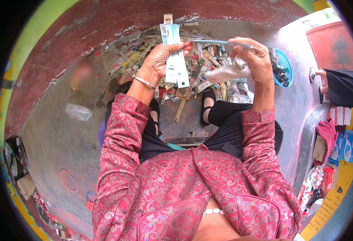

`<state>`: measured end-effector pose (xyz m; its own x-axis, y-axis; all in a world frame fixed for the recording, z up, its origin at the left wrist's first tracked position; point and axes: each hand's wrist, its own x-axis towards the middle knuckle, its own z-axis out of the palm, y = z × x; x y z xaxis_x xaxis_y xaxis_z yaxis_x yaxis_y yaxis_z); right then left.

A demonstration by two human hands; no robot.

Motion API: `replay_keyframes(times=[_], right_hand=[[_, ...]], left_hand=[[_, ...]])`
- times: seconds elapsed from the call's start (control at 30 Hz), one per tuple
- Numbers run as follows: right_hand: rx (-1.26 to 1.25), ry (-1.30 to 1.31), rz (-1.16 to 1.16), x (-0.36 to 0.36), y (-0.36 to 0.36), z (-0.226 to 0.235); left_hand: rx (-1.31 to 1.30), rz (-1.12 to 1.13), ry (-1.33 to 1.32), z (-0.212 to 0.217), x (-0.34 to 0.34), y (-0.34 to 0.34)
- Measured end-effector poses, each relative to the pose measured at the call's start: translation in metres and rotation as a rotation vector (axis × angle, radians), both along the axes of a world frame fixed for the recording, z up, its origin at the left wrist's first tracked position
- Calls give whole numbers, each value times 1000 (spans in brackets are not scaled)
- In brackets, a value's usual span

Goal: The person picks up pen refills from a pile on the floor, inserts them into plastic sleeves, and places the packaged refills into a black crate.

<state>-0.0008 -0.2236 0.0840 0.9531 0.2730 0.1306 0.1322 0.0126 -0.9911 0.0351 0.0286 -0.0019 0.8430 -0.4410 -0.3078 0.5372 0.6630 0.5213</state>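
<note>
My left hand (pixel 159 60) is closed round long, narrow light-blue and white printed packages (pixel 175 60), which stand nearly upright in front of the pile. A thin bluish strip (pixel 210 41), seen almost edge-on, spans from my left fingertips to my right hand (pixel 257 56). I cannot make out whether it is a ruler or a flat sleeve. My right fingers are bent round its far end, and a crumpled white cloth (pixel 233 71) hangs from the same hand. Beneath both hands spreads a heap of rulers and flat packages (pixel 140 50).
A yellow ruler (pixel 180 110) lies between my feet. To the right stands a blue plastic basket (pixel 288 66) with dark pieces inside. Another person's legs (pixel 320 82) are at the far right, near blue packs (pixel 348 146). A clear plastic bag (pixel 79 112) lies on the left floor.
</note>
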Motion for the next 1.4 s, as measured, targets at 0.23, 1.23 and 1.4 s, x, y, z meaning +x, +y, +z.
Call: replay_keyframes(times=[0.23, 1.23, 1.4], right_hand=[[46, -7, 446, -1, -11, 11], [-465, -598, -322, 8, 71, -46], [-363, -408, -732, 34, 43, -43]], left_hand=[[257, -153, -163, 7, 5, 2], [161, -219, -79, 4, -45, -47], [263, -211, -68, 29, -63, -46]])
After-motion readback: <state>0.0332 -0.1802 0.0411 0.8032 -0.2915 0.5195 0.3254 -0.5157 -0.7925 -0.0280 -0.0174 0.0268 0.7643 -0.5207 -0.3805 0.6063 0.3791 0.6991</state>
